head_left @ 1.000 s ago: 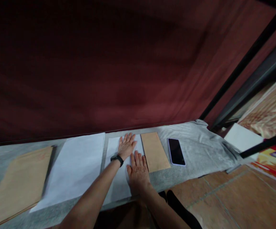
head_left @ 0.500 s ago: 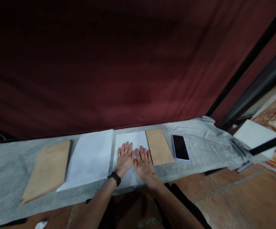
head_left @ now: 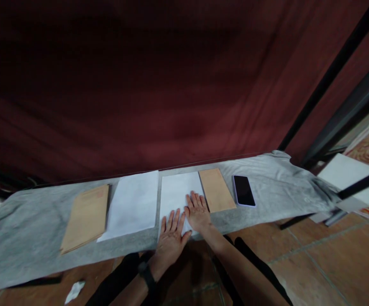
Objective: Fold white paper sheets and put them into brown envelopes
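A white sheet of paper [head_left: 179,187] lies in front of me on the grey cloth. Near its front edge, my left hand [head_left: 172,236] rests with fingers spread; a dark watch [head_left: 146,274] is on that wrist. Farther up on the right side of the sheet, my right hand [head_left: 198,211] presses flat, fingers stretched out. Just right of the sheet is a brown envelope [head_left: 218,190]. To the left are a stack of white paper [head_left: 135,206] and, beyond it, a pile of larger brown envelopes [head_left: 87,216].
A phone [head_left: 244,191] with a pale purple edge lies right of the small envelope. Grey cloth [head_left: 283,191] covers the long narrow table. Behind it hangs a dark red curtain [head_left: 171,106]. A crumpled white tissue [head_left: 75,291] is on the tiled floor.
My left hand has slid toward me to the sheet's front edge. My right hand has shifted slightly up relative to the sheet. The camera view has moved a little left.
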Demonstrator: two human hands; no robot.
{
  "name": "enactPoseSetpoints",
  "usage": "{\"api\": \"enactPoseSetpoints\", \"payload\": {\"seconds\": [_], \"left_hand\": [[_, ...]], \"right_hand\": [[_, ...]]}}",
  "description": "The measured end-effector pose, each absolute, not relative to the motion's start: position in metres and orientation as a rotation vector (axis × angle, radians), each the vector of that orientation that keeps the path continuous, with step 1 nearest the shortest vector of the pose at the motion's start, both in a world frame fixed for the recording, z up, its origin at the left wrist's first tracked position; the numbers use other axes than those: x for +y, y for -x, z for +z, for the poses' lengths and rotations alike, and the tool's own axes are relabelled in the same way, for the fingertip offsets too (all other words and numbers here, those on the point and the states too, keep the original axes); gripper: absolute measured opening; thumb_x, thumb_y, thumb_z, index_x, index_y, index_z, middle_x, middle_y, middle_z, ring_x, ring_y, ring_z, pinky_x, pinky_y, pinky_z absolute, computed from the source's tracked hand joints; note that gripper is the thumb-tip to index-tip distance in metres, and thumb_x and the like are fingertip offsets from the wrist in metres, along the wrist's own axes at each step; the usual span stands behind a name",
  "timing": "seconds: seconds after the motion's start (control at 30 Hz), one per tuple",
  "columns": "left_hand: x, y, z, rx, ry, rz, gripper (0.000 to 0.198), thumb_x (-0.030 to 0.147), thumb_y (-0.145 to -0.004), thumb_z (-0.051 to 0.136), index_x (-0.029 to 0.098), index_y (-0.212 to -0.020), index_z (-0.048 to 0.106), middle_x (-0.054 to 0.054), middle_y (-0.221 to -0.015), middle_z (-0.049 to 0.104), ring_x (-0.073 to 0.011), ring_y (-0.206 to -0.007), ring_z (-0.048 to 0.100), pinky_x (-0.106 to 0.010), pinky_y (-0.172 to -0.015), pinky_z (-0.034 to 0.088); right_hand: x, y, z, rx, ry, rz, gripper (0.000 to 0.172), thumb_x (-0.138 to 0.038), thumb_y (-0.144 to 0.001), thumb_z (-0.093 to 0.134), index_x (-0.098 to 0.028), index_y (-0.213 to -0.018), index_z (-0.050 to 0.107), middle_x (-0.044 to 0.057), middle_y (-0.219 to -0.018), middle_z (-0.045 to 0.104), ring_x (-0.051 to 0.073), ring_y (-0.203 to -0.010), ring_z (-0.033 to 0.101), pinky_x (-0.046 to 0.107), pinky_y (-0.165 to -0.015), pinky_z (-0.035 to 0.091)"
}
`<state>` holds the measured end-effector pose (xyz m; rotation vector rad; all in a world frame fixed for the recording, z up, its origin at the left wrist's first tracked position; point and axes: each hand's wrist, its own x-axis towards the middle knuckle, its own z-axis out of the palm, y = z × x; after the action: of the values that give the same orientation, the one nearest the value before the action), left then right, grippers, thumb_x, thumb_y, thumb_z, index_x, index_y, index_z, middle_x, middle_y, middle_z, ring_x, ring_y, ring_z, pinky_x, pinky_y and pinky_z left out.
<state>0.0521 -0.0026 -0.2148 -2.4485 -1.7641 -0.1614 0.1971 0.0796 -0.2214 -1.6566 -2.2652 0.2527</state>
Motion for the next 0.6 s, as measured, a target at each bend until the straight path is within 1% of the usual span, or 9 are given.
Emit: {"api": "enactPoseSetpoints", "payload": {"seconds": [0.07, 0.13, 0.23, 0.33, 0.43, 0.53, 0.6], "left_hand": [[-0.007, -0.050, -0.212, -1.702, 2.470, -0.148, 0.069, 0.053, -0.093, 0.045, 0.018, -0.152, 0.034, -0.011, -0.159, 0.031, -0.0337, -0.147, 0.027, -0.056, -0.117, 0.028], [-0.009, -0.046, -0.210, -1.645, 2.488, -0.128, 0.070, 0.048, -0.092, 0.049, 0.015, -0.152, 0.034, -0.013, -0.159, 0.030, -0.0345, -0.147, 0.027, -0.056, -0.116, 0.028], [-0.010, -0.042, -0.207, -1.595, 2.506, -0.100, 0.061, 0.038, -0.094, 0.046, 0.016, -0.151, 0.036, -0.012, -0.158, 0.033, -0.0328, -0.146, 0.030, -0.055, -0.116, 0.030], [-0.010, -0.040, -0.203, -1.582, 2.544, -0.074, 0.054, 0.034, -0.096, 0.044, 0.019, -0.148, 0.042, -0.011, -0.156, 0.039, -0.0321, -0.144, 0.034, -0.055, -0.116, 0.031], [-0.008, -0.041, -0.199, -1.613, 2.548, -0.058, 0.051, 0.026, -0.097, 0.040, 0.022, -0.147, 0.043, -0.010, -0.155, 0.041, -0.0311, -0.144, 0.035, -0.057, -0.115, 0.031], [-0.002, -0.044, -0.194, -1.639, 2.516, 0.018, 0.055, 0.015, -0.095, 0.037, 0.024, -0.149, 0.041, -0.009, -0.155, 0.040, -0.0300, -0.144, 0.034, -0.058, -0.115, 0.030], [0.001, -0.045, -0.192, -1.645, 2.470, 0.099, 0.060, 0.008, -0.091, 0.037, 0.024, -0.149, 0.042, -0.010, -0.155, 0.040, -0.0298, -0.143, 0.036, -0.058, -0.114, 0.032]], "right_hand": [[0.078, -0.194, -0.220, -2.281, 1.645, 0.264, 0.055, -0.031, -0.101, 0.038, -0.012, -0.152, 0.034, 0.016, -0.159, 0.023, 0.028, -0.149, 0.021, 0.049, -0.121, 0.018], [0.077, -0.191, -0.218, -2.303, 1.622, 0.288, 0.053, -0.031, -0.102, 0.036, -0.012, -0.152, 0.034, 0.014, -0.159, 0.024, 0.026, -0.149, 0.022, 0.048, -0.121, 0.018], [0.074, -0.187, -0.214, -2.335, 1.565, 0.334, 0.051, -0.032, -0.104, 0.031, -0.014, -0.151, 0.037, 0.011, -0.159, 0.028, 0.024, -0.149, 0.024, 0.046, -0.122, 0.017], [0.072, -0.186, -0.209, -2.350, 1.511, 0.369, 0.050, -0.034, -0.105, 0.028, -0.014, -0.149, 0.040, 0.010, -0.158, 0.032, 0.022, -0.148, 0.026, 0.044, -0.121, 0.020], [0.076, -0.188, -0.205, -2.335, 1.513, 0.361, 0.049, -0.033, -0.104, 0.030, -0.013, -0.148, 0.042, 0.011, -0.156, 0.037, 0.021, -0.146, 0.031, 0.043, -0.120, 0.024], [0.082, -0.192, -0.204, -2.310, 1.529, 0.332, 0.050, -0.031, -0.104, 0.030, -0.010, -0.147, 0.043, 0.013, -0.153, 0.041, 0.021, -0.144, 0.036, 0.042, -0.118, 0.028], [0.087, -0.193, -0.205, -2.302, 1.530, 0.320, 0.050, -0.031, -0.104, 0.030, -0.009, -0.146, 0.044, 0.015, -0.151, 0.044, 0.022, -0.143, 0.037, 0.042, -0.118, 0.029]]}}
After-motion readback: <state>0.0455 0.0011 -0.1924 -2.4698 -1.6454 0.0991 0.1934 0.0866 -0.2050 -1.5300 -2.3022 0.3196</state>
